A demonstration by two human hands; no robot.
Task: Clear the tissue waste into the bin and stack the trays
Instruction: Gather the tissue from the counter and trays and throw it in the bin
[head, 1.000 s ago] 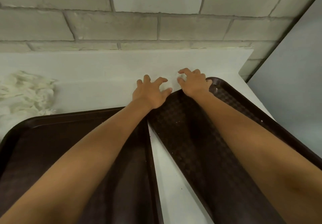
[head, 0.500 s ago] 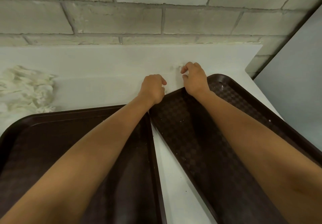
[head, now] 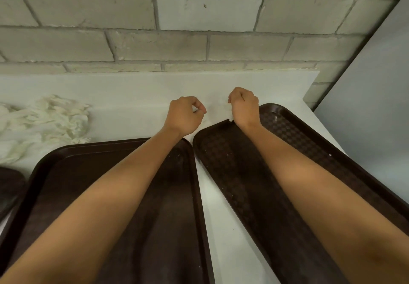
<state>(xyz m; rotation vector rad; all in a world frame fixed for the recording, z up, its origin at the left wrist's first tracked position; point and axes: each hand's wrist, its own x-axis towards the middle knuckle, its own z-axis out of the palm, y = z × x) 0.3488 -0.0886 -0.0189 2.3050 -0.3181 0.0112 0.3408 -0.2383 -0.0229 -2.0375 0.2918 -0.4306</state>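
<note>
Curled into fists, a person's left hand (head: 184,116) and right hand (head: 244,106) reach toward the back edge of the white bench (head: 221,228), just past the far corners of the left tray (head: 172,195) and right tray (head: 232,184). The right is balled round a white tissue scrap (head: 230,119) poking out at its heel. Whether the left, thumb to forefinger, holds anything cannot be told. A crumpled tissue heap (head: 48,124) lies by the back edge, far left.

Bare forearms (head: 115,195), bare left hand (head: 184,115) and right hand (head: 244,106).
</note>
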